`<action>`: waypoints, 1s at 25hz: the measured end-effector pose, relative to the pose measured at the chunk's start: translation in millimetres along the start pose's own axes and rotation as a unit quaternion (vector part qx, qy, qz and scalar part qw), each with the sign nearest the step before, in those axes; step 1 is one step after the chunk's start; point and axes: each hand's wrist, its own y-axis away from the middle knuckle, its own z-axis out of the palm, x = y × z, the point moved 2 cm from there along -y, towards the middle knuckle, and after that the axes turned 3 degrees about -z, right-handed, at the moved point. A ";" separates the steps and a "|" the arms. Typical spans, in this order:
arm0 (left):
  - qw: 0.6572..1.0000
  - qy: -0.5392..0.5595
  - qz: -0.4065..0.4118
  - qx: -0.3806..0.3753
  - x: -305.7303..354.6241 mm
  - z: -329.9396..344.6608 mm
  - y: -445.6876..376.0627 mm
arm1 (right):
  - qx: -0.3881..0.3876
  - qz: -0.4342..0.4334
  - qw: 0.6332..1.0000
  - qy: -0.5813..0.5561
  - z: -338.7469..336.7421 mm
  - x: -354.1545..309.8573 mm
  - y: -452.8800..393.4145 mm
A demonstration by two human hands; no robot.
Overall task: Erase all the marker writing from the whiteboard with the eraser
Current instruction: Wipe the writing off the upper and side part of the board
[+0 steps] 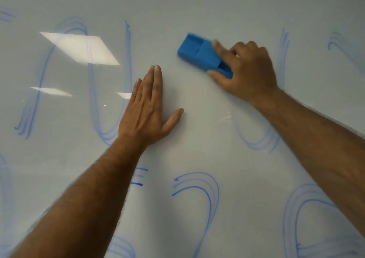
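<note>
The whiteboard [197, 11] fills the whole view and carries smeared blue marker strokes [207, 186] on its left, right and lower parts. My right hand [246, 74] grips a blue eraser [199, 52] and holds it against the board at upper centre; the eraser looks motion-blurred. My left hand [146, 111] lies flat on the board with fingers straight and thumb spread, below and left of the eraser. The patch of board between and around both hands is wiped white.
Long faded blue loops [94, 100] run down the left side. More curved strokes [260, 143] sit under my right forearm, and others [300, 218] at the lower right. Bright ceiling-light reflections [79, 46] glare on the upper left of the board.
</note>
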 end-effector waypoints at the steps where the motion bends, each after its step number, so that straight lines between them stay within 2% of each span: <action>1: 1.000 0.000 -0.001 -0.001 -0.3 0.3 -0.2 | -0.028 0.092 0.995 0.010 -1.2 3.8 -3.1; 2: 1.000 0.001 -0.001 -0.003 -0.3 0.7 -0.4 | -0.050 0.154 0.987 0.010 -1.2 5.1 -4.7; 3: 1.000 0.000 -0.001 -0.005 -0.2 1.0 -0.5 | -0.055 0.161 0.985 0.002 -1.4 2.2 -5.6; 4: 1.000 0.000 -0.001 -0.005 -0.5 1.2 -0.5 | -0.033 0.108 0.994 -0.008 -1.8 -3.7 -4.2; 5: 1.000 0.000 -0.001 -0.004 -0.7 1.5 0.0 | -0.006 0.020 0.999 -0.028 -2.7 -11.5 0.5; 7: 1.000 0.005 0.002 -0.005 -0.2 1.5 0.4 | 0.007 -0.176 0.983 -0.058 -3.1 -20.1 15.3; 8: 1.000 0.006 0.004 -0.004 0.2 1.6 0.4 | -0.002 -0.218 0.974 -0.060 -2.9 -16.4 19.3; 9: 1.000 0.004 0.005 -0.003 0.6 1.6 0.5 | -0.009 -0.202 0.978 -0.053 -3.7 -8.6 20.7; 11: 1.000 0.000 0.003 0.000 0.8 1.5 0.7 | -0.012 -0.030 0.999 -0.016 -8.1 17.2 20.0; 13: 1.000 0.002 0.000 0.002 0.8 1.0 0.7 | -0.054 0.177 0.983 0.011 -17.3 42.4 20.6; 14: 1.000 0.005 -0.001 0.001 0.9 0.7 0.6 | -0.073 0.234 0.969 0.017 -20.4 47.3 20.9; 15: 1.000 0.008 -0.001 -0.001 1.2 0.8 0.7 | -0.083 0.250 0.964 0.018 -22.7 45.5 19.0; 19: 1.000 0.011 -0.001 -0.008 1.8 -0.7 0.1 | -0.069 0.167 0.984 -0.008 -15.8 5.3 -0.3; 22: 1.000 0.013 -0.005 -0.012 1.7 -1.1 0.4 | -0.076 0.168 0.983 -0.010 -3.6 -9.7 -24.8; 23: 1.000 0.013 -0.006 -0.013 1.6 -1.1 0.5 | -0.069 0.145 0.987 -0.013 -0.8 -14.3 -31.3; 25: 1.000 0.017 -0.007 -0.014 2.0 -1.5 0.9 | -0.034 0.037 0.998 -0.038 5.2 -27.5 -33.7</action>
